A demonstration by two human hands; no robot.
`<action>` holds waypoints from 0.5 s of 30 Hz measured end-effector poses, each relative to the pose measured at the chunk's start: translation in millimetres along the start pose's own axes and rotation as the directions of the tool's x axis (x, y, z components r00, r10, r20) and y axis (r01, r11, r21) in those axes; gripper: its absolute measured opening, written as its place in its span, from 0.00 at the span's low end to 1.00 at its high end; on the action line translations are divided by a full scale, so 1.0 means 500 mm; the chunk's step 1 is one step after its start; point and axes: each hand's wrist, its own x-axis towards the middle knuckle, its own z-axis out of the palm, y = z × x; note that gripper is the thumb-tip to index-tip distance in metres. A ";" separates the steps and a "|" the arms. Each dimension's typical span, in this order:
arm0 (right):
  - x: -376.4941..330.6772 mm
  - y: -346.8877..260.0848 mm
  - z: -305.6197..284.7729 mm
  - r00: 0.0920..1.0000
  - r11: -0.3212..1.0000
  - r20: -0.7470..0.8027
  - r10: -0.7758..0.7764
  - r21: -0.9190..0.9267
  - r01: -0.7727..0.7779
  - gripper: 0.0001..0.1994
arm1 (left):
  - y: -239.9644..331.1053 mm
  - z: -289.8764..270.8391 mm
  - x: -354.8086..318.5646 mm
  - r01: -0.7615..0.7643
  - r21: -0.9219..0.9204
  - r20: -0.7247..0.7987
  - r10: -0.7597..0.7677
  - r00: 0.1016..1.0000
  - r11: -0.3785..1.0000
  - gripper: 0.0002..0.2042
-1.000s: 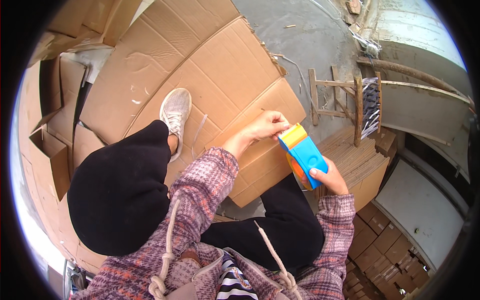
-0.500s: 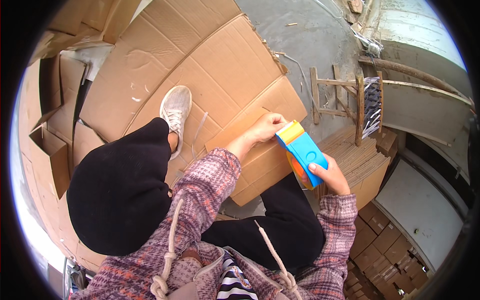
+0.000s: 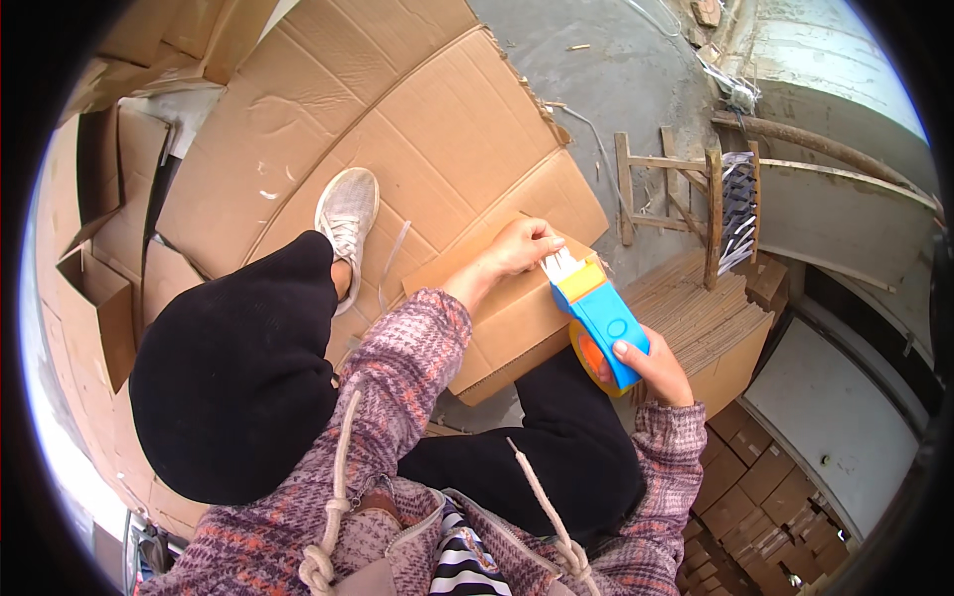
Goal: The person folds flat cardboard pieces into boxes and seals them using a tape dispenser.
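The right hand is wrapped around the blue body of a tape dispenser, thumb showing on its near face, with the orange-cored tape roll tucked under the hand at the tool's 7 o'clock end. The dispenser's long axis runs from about 5 o'clock up to 11 o'clock, and its yellow and white mouth points at 11 o'clock, straight toward the left hand.

The left hand lies knuckles up on the brown cardboard box, fingers curled down at the box's far edge; its fingertips sit just beside the dispenser's mouth, seemingly touching it, though whether they pinch a loose end of tape I cannot tell. It holds nothing else that shows.

The box rests across the person's lap, its long side running from 7 o'clock to 1 o'clock, roughly crossways to the dispenser. The left hand is nearer the box's far edge. Flattened cardboard sheets cover the floor at 10 to 12 o'clock beneath a white sneaker.
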 end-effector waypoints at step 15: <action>-0.012 0.038 0.000 0.999 1.000 -0.032 0.004 -0.014 -0.004 0.22 | -0.013 0.023 -0.003 -0.246 0.504 -0.148 0.364 0.920 0.828 0.10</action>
